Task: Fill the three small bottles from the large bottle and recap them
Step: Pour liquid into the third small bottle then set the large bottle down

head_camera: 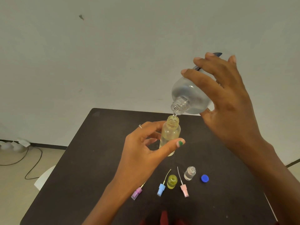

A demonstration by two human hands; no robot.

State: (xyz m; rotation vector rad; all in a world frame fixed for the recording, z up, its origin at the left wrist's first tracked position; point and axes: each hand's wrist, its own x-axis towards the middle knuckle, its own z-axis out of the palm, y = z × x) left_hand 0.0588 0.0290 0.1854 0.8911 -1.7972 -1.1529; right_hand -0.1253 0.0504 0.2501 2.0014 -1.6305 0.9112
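Right hand: right hand [227, 101] is gripping the large bottle [191, 95], tilting its open neck down over the held bottle.
Left hand: left hand [146, 148] is holding a pale yellow small bottle [170, 135] upright above the dark table [90, 168], mouth just under the neck.
Waiting: a yellow-green small bottle [172, 181] and a clear small bottle [190, 173] are standing uncapped on the table.
Caps: three spray caps, purple [137, 193], blue [161, 189] and pink [184, 190], are lying beside them, with a blue screw cap [204, 178].
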